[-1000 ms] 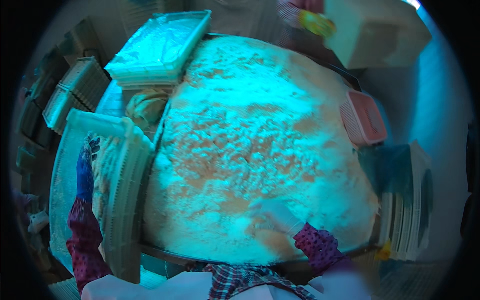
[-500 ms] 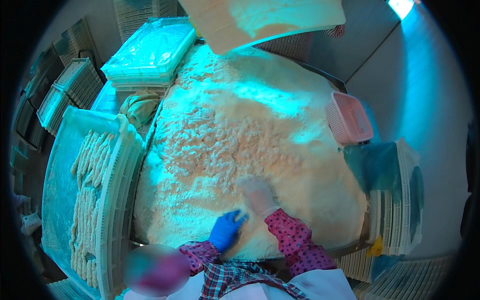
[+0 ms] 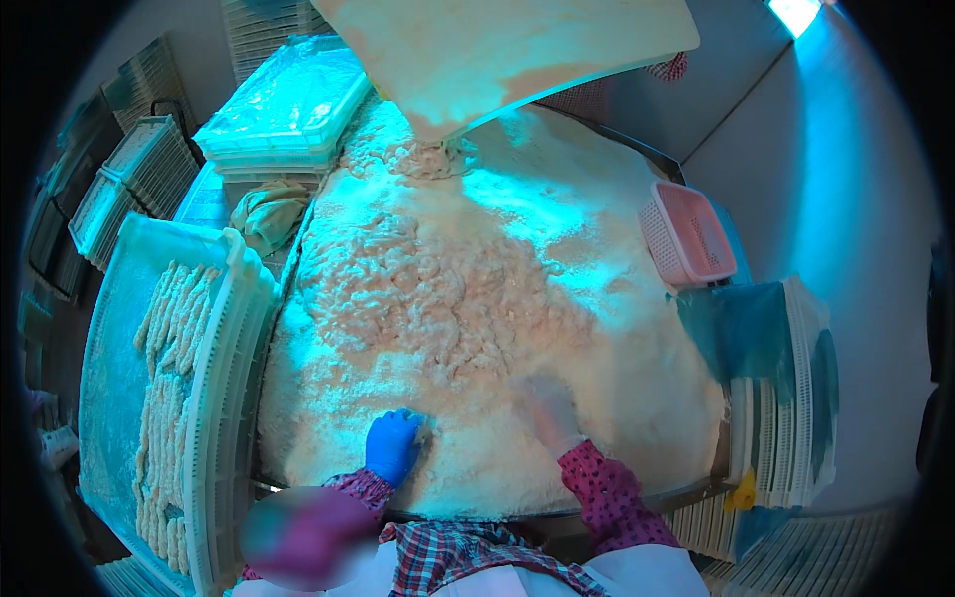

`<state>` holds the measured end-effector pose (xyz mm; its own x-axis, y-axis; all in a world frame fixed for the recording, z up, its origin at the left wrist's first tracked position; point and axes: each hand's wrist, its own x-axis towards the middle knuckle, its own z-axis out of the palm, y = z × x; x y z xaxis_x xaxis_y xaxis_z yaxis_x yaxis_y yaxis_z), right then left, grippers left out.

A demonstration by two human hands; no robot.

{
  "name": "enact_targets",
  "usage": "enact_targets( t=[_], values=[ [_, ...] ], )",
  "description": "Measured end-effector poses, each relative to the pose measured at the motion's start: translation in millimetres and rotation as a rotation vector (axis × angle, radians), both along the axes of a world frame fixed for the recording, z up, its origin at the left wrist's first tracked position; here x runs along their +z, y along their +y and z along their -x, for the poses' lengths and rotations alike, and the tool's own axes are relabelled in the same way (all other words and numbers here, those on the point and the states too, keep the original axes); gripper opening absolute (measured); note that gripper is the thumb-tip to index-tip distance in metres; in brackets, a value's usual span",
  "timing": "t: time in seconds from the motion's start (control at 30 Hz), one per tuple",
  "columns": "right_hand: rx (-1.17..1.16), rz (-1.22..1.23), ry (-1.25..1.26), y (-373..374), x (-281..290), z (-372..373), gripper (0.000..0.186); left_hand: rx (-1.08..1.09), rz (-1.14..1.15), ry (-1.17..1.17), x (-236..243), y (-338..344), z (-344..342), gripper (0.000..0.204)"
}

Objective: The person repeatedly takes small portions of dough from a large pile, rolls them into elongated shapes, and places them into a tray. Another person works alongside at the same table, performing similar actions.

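A broad bed of white, flour-like powder [image 3: 637, 358] covers the table. Wet, pale lumpy pieces [image 3: 428, 289] lie heaped across its middle. My left hand [image 3: 394, 446], in a blue glove, rests at the near left of the powder, its fingers curled down; a whitish bit shows beside the fingertips, too small to name. To its right, past the near edge of the lumps, is my right hand [image 3: 545, 413] in a pale, powder-dusted glove. Motion smears its fingers, and whether it holds anything cannot be made out.
A large pale board or tub [image 3: 517, 60] tilts over the far end, a checked sleeve [image 3: 668, 67] beside it. On the left, stacked trays [image 3: 234, 398] hold rows of coated strips [image 3: 164, 428]. Lidded trays [image 3: 284, 99] and a cloth [image 3: 269, 214] stand behind. A pink basket [image 3: 696, 234] sits right.
My left hand has moved left and its fingers have drawn in. My right hand has shifted right. The large board's corner has come lower, with wet lumps now under it; the middle heap reaches nearer.
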<state>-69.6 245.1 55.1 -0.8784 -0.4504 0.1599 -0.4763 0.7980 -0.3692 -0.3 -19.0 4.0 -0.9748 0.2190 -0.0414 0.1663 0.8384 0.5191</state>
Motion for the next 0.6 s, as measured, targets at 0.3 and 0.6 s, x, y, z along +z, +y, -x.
enact_targets(
  t=[0.3,0.6],
  values=[
    [-0.153,0.386,-0.135,-21,5,54,0.015,0.059,-0.518,0.096,-8,0,4,0.035],
    [0.105,0.14,-0.195,46,-3,-20,0.019,0.324,-0.439,-0.188,-6,-15,-3,0.033]
  ],
)
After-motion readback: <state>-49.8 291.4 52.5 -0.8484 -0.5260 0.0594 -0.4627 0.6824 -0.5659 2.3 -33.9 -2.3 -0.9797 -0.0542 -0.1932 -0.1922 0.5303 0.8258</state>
